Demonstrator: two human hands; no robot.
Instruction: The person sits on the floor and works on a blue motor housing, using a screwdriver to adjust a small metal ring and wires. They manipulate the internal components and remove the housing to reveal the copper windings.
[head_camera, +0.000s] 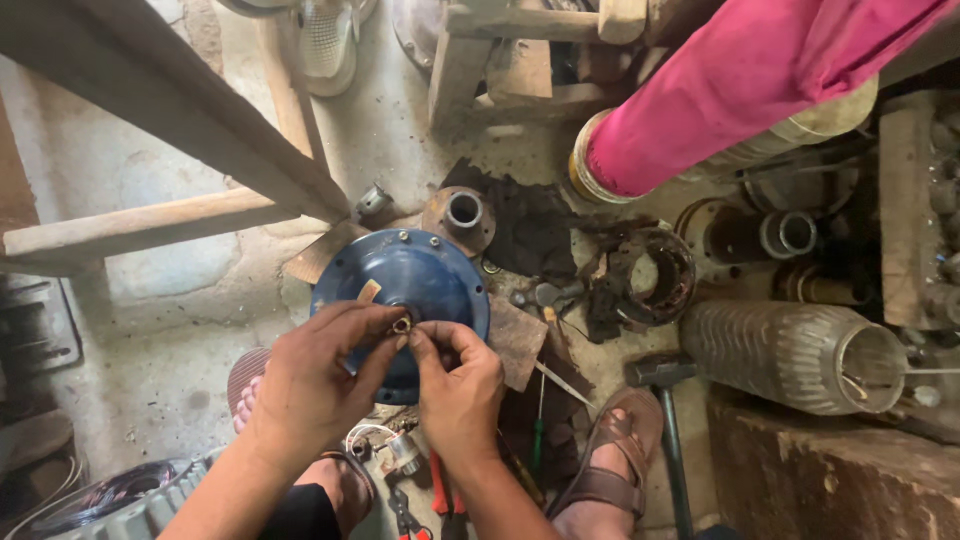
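Note:
A round blue metal cover (415, 270) with bolts on its rim lies on the floor in the middle of the head view. My left hand (315, 380) and my right hand (460, 385) meet over its centre. Together their fingertips pinch a small brass-coloured ring (402, 324) right above the cover's central hole. A small brown scrap (369, 291) rests on the cover's left side. My sandalled feet (605, 455) sit on either side below the hands.
A hammer (668, 420) lies by my right foot, a green-handled screwdriver (538, 440) and red-handled pliers (440, 490) between my feet. A ribbed metal cylinder (790, 355), a stator (650, 275), a rusty flange (462, 215) and wooden beams (190, 120) surround the cover. A pink cloth (760, 80) hangs at upper right.

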